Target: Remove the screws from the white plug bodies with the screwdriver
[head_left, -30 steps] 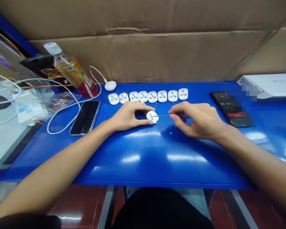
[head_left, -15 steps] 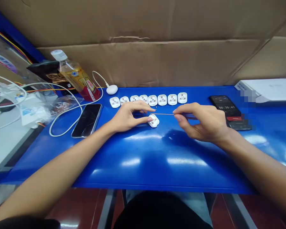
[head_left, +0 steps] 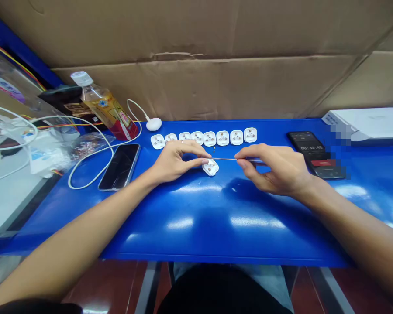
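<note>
My left hand pinches a small white plug piece against the blue table, thumb and forefinger closed on its left side. My right hand is closed on a thin screwdriver; its metal shaft runs left and its tip meets the top of the plug piece. Behind the hands, a row of several white plug pieces with brass contacts lies face up.
A dark phone and a white cable lie to the left, near a drink bottle on its side. A phone showing a timer and a white box are at the right. A cardboard wall stands behind.
The screwdriver tip has shifted slightly on the plug piece and my right hand has edged left. The view has tilted a little. My left hand keeps its hold.
</note>
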Demonstrator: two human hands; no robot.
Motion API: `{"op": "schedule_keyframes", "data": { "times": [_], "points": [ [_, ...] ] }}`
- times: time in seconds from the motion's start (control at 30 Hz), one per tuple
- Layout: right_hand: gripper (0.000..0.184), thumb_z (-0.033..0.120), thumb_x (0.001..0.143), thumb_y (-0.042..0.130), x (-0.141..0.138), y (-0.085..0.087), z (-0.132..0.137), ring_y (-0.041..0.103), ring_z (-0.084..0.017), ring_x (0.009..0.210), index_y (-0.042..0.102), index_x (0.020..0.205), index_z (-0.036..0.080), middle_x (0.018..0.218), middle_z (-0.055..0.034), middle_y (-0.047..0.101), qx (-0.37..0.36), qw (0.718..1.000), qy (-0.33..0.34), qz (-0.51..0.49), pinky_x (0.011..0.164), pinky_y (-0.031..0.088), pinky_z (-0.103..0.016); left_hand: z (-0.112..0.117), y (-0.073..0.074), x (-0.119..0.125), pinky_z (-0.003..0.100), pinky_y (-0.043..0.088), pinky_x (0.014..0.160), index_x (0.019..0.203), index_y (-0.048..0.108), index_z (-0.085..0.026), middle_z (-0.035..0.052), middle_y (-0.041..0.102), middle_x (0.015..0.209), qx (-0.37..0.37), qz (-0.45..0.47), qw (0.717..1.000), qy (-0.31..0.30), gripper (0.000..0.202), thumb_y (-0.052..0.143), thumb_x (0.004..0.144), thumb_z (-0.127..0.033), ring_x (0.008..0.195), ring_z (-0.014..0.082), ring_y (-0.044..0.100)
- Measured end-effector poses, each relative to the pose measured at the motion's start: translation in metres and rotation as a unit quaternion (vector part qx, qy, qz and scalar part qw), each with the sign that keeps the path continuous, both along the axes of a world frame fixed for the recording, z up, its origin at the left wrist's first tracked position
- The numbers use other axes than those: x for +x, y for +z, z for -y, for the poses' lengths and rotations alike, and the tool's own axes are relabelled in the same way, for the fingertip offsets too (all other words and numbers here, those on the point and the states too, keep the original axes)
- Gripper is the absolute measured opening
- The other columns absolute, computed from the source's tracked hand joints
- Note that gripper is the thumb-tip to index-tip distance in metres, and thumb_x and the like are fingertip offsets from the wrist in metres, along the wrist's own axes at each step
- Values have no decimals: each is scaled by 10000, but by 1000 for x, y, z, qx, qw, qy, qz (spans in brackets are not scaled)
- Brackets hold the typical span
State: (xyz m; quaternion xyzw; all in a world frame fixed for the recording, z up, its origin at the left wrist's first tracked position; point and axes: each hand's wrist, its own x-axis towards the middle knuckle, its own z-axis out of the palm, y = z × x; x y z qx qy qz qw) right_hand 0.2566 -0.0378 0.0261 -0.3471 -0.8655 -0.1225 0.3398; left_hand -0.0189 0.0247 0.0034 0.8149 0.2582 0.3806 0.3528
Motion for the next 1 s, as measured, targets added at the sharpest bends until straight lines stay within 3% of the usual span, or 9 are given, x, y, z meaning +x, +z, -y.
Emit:
{"op": "schedule_keyframes", "data": {
  "times": [0.17,0.33,0.5,0.73,0.87,1.0],
  "points": [
    [100,225,992,576,-4,5,0,714,-159,683,663,1041,221,836,0,769,-32,999,7,5,643,525,-248,2,6,0,288,569,768,971,851,-196,70,811,915,101,-44,993,43,106,796,901,-253,824,175,736],
    [98,180,975,561,-5,10,-2,683,-174,684,646,1017,206,819,-18,738,-83,995,46,26,635,512,-280,7,10,2,325,571,798,986,837,-206,61,821,964,192,-105,974,54,109,739,942,-218,868,194,750],
    [113,142,958,571,-4,9,-2,694,-175,742,638,1027,201,859,-21,737,-70,995,70,20,669,519,-282,12,11,5,336,575,836,976,828,-186,62,823,954,184,-107,973,92,91,756,927,-212,903,206,756],
    [90,182,968,595,-5,7,-1,698,-163,695,656,1024,217,829,-1,746,-71,996,45,10,652,518,-269,12,11,5,344,564,891,1017,818,-190,71,819,1005,149,-105,981,73,125,768,915,-241,948,212,750],
    [98,184,951,607,-2,7,-1,697,-162,686,661,1018,229,811,9,742,-60,998,29,9,645,519,-269,10,14,3,346,575,881,1132,792,-173,94,800,1100,111,-100,987,66,303,816,873,-329,930,214,740],
    [119,172,909,627,1,7,0,690,-155,661,657,1000,242,793,24,739,-43,999,21,7,629,516,-269,6,13,-1,324,577,837,1262,747,-200,82,784,1144,30,-154,987,28,569,891,771,-448,928,215,731]
  ]
}}
